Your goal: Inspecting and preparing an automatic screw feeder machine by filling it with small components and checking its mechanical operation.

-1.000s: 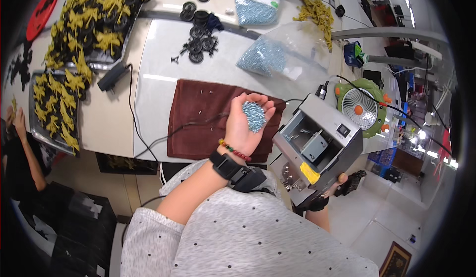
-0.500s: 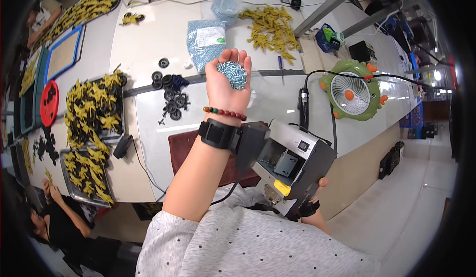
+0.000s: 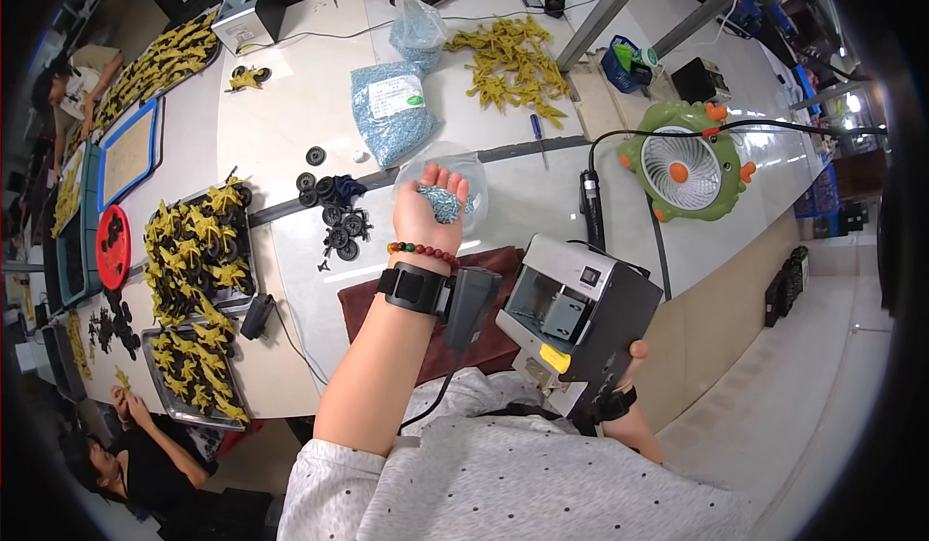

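Observation:
My left hand (image 3: 424, 214) is palm up and cupped around a heap of small bluish metal screws (image 3: 444, 204). Just beyond it, a round translucent dish or bag (image 3: 474, 178) lies on the table, partly hidden by the fingers. My right hand (image 3: 637, 355) grips the right side of a box-shaped silver and black screw feeder (image 3: 600, 323), tilted near my body. Only a thumb or fingertip and the wrist show there; the other fingers are hidden. The feeder's top is uncovered, showing a grey inner block, and a yellow piece sits on its front.
A labelled bag of screws (image 3: 392, 110), yellow parts (image 3: 508, 62), black wheels (image 3: 339, 217), a screwdriver (image 3: 538, 130), a corded electric screwdriver (image 3: 589, 207) and a green fan (image 3: 682, 168) lie about. Trays of yellow toy vehicles (image 3: 198, 251) stand left. Two other people sit leftward.
My left hand with the screws has drawn back toward me and lower, away from the screw bag. The translucent dish or bag now shows behind it. The feeder stays in my right hand.

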`<state>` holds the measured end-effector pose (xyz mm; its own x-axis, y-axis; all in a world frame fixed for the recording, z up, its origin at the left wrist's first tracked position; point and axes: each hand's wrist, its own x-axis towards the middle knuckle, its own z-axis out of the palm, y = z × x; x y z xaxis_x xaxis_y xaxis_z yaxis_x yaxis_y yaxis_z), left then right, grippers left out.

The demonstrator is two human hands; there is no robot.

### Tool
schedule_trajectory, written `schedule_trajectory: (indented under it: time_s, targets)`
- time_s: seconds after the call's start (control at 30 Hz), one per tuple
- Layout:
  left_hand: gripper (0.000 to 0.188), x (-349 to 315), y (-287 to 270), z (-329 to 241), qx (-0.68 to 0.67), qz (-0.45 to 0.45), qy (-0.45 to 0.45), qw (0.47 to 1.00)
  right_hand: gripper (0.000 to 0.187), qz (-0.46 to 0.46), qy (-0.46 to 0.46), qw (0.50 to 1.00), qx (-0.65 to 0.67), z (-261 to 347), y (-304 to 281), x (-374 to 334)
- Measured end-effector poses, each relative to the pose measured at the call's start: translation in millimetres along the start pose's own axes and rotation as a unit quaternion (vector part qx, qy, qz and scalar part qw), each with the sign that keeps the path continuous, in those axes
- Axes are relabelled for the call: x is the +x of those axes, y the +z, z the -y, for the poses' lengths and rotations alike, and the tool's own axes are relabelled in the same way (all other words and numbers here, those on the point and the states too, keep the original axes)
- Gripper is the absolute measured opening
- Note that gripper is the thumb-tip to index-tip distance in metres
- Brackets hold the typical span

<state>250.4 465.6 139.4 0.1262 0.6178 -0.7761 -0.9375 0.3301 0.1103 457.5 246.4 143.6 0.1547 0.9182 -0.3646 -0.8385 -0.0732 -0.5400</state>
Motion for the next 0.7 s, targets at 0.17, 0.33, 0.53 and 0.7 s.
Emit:
schedule_trajectory:
  time_s: [0.17, 0.33, 0.53, 0.7]
  targets:
    - [0.030, 11, -2, -2, 0.025, -0.023, -0.025, 0.999, 0.077, 0.007, 0.034, 0.999, 0.020, -4, 0, -2]
    - [0.072, -15, 10, -16, 0.099, -0.003, -0.086, 0.991, 0.079, 0.027, 0.051, 0.998, 0.023, -7, -1, -2]
    - [0.052, -46, -4, -51, 0.163, 0.234, -0.090, 0.954, 0.077, -0.007, 0.080, 0.996, 0.024, -11, 5, -6]
    - [0.046, -47, 1, -42, 0.124, 0.234, -0.084, 0.961, 0.074, -0.004, 0.087, 0.996, 0.020, -10, 25, 4]
